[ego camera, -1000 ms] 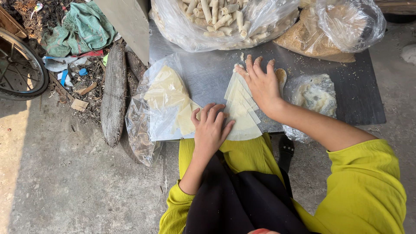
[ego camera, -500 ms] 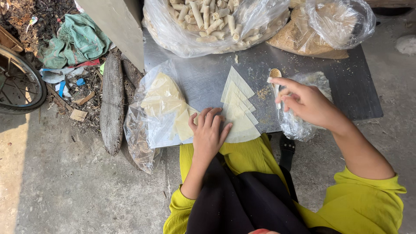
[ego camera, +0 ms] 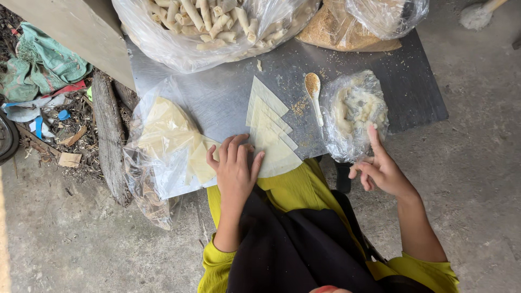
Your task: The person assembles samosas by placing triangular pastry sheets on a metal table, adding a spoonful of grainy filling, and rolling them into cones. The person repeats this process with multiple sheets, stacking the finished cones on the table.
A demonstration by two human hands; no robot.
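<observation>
Far out past our left fingertips we see a pile of rags and litter on the ground, then a weathered log beside the metal tabletop. Just left of the left fingers lies a clear plastic bag of pastry wrappers, pale yellow, its mouth open toward us.

Our left hand lies flat, palm down, fingers spread slightly apart, pressing the near end of the fanned row of triangular wrappers; nothing is gripped. The wrappers look thin, pale, sharp-cornered and overlapped, running away from the fingertips toward the big bag of rolled pastries at the far edge.

Right of those fingers rests a spoon holding brown crumb filling, with crumbs scattered round it. Then a small bag of white paste. Our right hand hovers off the table edge, index finger out and touching or just short of that bag, we cannot tell; the other fingers are curled loosely, holding nothing. Beyond, a bag of brown crumbs.

Risks, as we judge: the flat palm could drag or tear the thin sheets; the nearest wrapper overhangs the edge and could slip off; a paste-sticky finger could pull the bag along.
</observation>
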